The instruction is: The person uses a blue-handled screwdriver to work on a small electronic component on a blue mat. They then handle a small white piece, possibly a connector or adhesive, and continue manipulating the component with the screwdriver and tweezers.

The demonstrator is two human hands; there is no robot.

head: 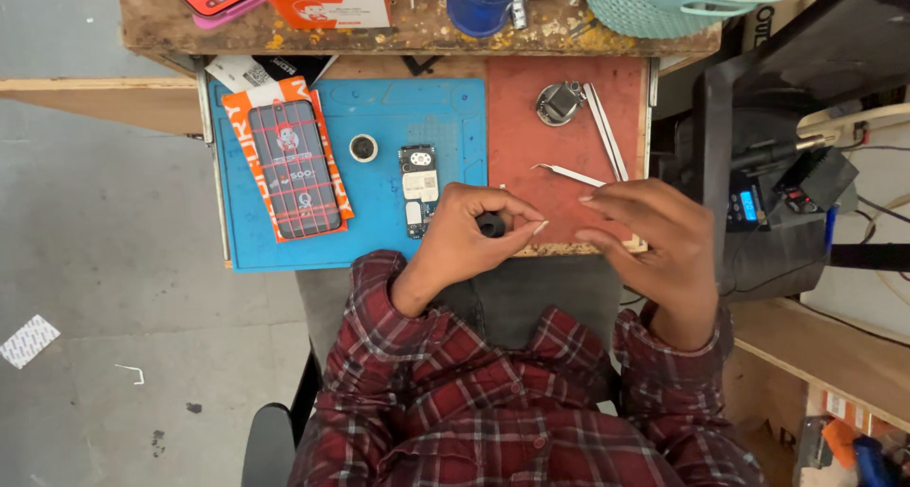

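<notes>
Grey concrete floor surrounds a pulled-out work drawer [218, 202] lined with a blue mat [379, 179] on its left half and a red mat [531, 155] on its right, below a scarred wooden bench [417, 39].

The left hand [464, 240] sits at the drawer's front edge, fingers curled and pinching a small black round part [490, 225] between thumb and fingertips. The right hand [654, 236] hovers over the front right corner with fingers loosely bent; I cannot tell whether it grips anything, though metal tweezers [569, 173] lie just beside its fingertips.

An opened phone [418, 188], its insides showing, lies near the middle of the blue mat, close to the left hand. A black ring [363, 147] rests beside it, and a packaged phone cover [294, 169] lies toward the left edge. 1 round metal piece [557, 103] sits at the back of the red mat.

Judging by this, the phone is already apart and reassembly remains.
</notes>
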